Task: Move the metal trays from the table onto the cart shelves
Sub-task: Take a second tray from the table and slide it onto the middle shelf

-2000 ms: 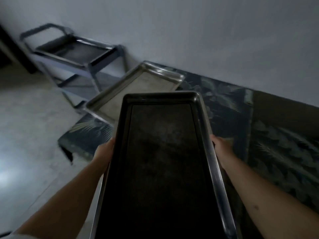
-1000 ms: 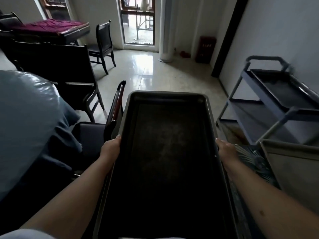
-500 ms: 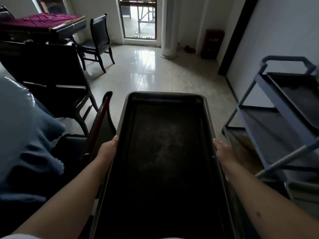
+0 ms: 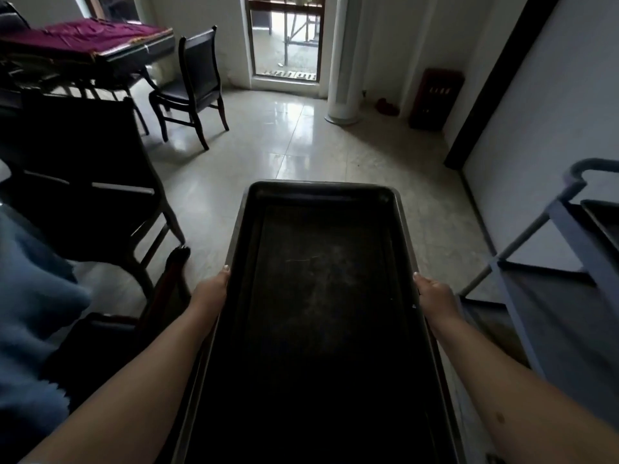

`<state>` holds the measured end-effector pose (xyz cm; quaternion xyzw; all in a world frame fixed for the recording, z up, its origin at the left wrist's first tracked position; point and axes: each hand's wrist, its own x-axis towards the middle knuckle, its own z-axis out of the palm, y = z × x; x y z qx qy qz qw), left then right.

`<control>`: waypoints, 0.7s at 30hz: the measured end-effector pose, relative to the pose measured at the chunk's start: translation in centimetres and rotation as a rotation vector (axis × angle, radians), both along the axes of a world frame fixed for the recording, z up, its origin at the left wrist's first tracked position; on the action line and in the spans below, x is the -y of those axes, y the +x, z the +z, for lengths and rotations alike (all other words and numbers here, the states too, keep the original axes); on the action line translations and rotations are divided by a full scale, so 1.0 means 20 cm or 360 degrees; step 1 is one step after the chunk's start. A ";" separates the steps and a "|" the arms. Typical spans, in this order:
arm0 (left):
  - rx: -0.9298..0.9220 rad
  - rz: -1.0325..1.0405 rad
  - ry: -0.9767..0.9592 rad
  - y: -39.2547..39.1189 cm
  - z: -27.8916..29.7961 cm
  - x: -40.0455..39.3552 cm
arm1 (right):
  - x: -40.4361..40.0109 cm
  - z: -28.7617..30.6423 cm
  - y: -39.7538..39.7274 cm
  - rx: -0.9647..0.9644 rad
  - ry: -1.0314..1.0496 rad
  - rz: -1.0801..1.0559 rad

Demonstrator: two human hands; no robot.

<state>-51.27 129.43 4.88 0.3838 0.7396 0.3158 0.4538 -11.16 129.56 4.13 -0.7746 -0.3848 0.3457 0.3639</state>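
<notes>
A long dark metal tray [image 4: 321, 296] is held level in front of me, lengthwise, above the floor. My left hand [image 4: 212, 291] grips its left rim and my right hand [image 4: 433, 294] grips its right rim. The grey cart [image 4: 566, 259] stands at the right edge by the wall, partly cut off. Another dark tray [image 4: 603, 219] lies on the cart's top shelf; the middle shelf [image 4: 569, 316] below it shows a bare grey surface. The table where the trays lay is out of view.
Dark wooden chairs [image 4: 83, 182] stand at the left, one more chair [image 4: 194, 78] further back by a table with a magenta cloth [image 4: 83, 35]. A blue cloth [image 4: 30, 313] covers something at the near left. Pale tiled floor [image 4: 301, 142] lies ahead toward a glass door [image 4: 284, 35].
I have turned left from the table with the tray in both hands, then moved forward; the cart has slid to the right edge and the pale tray on the table has left the view.
</notes>
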 end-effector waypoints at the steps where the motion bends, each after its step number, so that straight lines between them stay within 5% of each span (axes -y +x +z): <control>1: -0.0036 -0.0046 0.0034 0.00 0.01 -0.15 | -0.12 0.00 0.00 0.0012 0.0003 -0.0016; 21: -0.0159 -0.0491 0.0021 0.77 0.13 -2.40 | -1.65 0.01 0.63 0.0116 -0.0001 -0.0544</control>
